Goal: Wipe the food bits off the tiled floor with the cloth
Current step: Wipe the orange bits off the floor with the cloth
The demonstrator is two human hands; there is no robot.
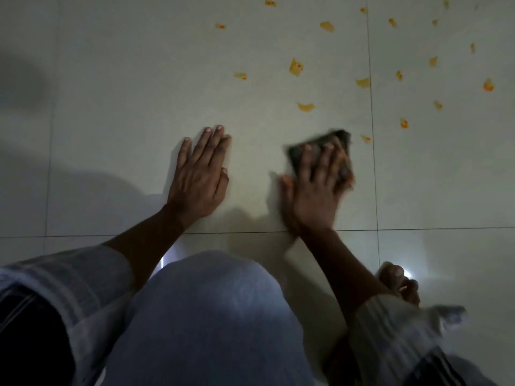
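Observation:
My right hand presses flat on a dark folded cloth on the pale tiled floor; hand and cloth are motion-blurred. Most of the cloth is hidden under my fingers. My left hand lies flat on the tile to the left, fingers together, holding nothing. Several orange-yellow food bits lie scattered beyond the cloth, the nearest one just right of it, another above it, a larger one farther off.
My knee in light trousers fills the lower middle. My bare foot rests on the tile at lower right. Dark grout lines cross the floor. More food bits spread toward the upper right.

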